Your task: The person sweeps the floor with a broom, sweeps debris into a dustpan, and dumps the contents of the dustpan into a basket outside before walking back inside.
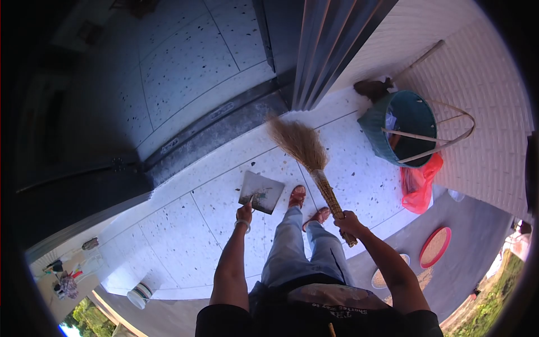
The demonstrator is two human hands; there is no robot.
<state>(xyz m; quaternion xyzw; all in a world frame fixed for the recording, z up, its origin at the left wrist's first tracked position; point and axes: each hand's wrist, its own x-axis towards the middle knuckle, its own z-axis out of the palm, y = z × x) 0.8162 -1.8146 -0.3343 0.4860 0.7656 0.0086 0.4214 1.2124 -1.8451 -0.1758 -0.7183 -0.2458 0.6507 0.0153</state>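
Note:
In the head view my right hand (pixel 350 223) is wrapped round the bound handle of a straw broom (pixel 320 182). The broom's bristles fan out ahead of me, over the pale floor near the doorway. My left hand (pixel 244 213) is closed on the handle of a flat grey dustpan (pixel 268 188), whose handle is mostly hidden by the fingers. Dark and greenish debris (pixel 259 197) lies on the pan near its handle. The pan is just left of my feet, apart from the bristles.
A dark door sill (pixel 216 121) runs ahead. To the right stand a green basket (pixel 373 132) with a long handle and a red plastic bag (pixel 422 185). A red-rimmed round tray (pixel 435 247) lies behind on the right. A striped bucket (pixel 139 295) stands at lower left.

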